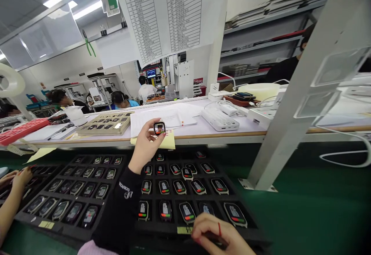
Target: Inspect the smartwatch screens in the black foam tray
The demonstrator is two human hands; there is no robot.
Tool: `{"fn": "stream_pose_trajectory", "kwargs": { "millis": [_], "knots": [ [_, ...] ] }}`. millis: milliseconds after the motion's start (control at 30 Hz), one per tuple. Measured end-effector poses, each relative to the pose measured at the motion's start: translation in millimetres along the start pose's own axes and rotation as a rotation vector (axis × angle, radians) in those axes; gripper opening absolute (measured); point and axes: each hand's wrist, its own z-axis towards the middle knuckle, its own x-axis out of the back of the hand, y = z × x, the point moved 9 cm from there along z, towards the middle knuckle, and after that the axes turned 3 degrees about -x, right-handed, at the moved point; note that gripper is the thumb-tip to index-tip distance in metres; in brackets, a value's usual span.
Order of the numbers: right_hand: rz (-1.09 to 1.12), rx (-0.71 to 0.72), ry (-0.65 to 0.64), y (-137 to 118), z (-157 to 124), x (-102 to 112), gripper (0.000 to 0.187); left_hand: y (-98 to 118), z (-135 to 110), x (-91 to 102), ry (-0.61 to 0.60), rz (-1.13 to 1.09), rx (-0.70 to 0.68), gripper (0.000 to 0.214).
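— Where's the watch (159, 128)?

— Up in the left hand (148, 143), beyond the tray (158, 230) and in front of the shelf (189, 131). Thumb and fingers are clamped on its rim, and the screen is lit.

— Heavy, would you say?

— Light, I'd guess, and stiff all through. I see no strap, so there's little to grab. The glass looks smooth; it probably slips easily, and a drop could crack it. I'd take it by the frame, at two opposite sides.

— And the right hand (222, 235), with the red string (219, 229)?

— Low over the tray's near edge, fingers curled. I can't tell whether they close on anything.

— Can you read the screens?

— Not the held one: a coloured picture, too small. Many watches (187, 211) in the tray show pale figures above a red and green bar. No brand I can make out.

— Any other writing?

— A yellow label (184, 230) on the tray's front, its marks unclear. The black sleeve (121, 204) has white letters, something like "GOBRO". Farther off, a card (214, 88) says "H", and the hanging sheet (160, 11) carries tables too blurred to read.
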Motion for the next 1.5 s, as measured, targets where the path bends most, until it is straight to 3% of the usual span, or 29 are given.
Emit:
{"fn": "stream_pose_trajectory", "kwargs": {
  "millis": [100, 267, 400, 467, 633, 833, 1100, 1500],
  "knots": [
    [-0.056, 0.11, 0.062, -30.7, 14.8, 18.2, 0.019, 0.7, -25.3, -5.8, -0.012, 0.001, 0.068, 0.051],
    [-0.041, 0.25, 0.277, -92.6, 26.4, 60.6, 0.007, 1.8, -71.1, -18.1, 0.015, -0.059, 0.151, 0.052],
    [0.049, 0.361, 0.409, -129.2, 27.4, 75.8, 0.012, 1.8, -90.8, -30.2, 0.017, -0.072, 0.205, 0.053],
    [0.074, 0.362, 0.458, -128.7, 32.1, 75.9, 0.01, 4.0, -94.4, -35.0, -0.008, -0.041, 0.206, 0.052],
    [0.122, 0.266, 0.472, -98.0, 54.9, 67.6, 0.009, 6.3, -93.2, -40.4, -0.106, 0.034, 0.154, 0.051],
    [0.131, 0.15, 0.468, -78.1, 64.9, 69.7, 0.012, 7.5, -89.8, -36.0, -0.098, 0.083, 0.075, 0.053],
    [0.131, 0.097, 0.583, -78.5, 56.4, 71.5, 0.009, 15.8, -87.7, -40.5, -0.133, 0.137, -0.025, 0.054],
    [0.121, 0.086, 0.595, -78.9, 57.8, 72.8, 0.009, 21.0, -87.4, -45.5, -0.15, 0.203, -0.106, 0.055]
  ]
}}
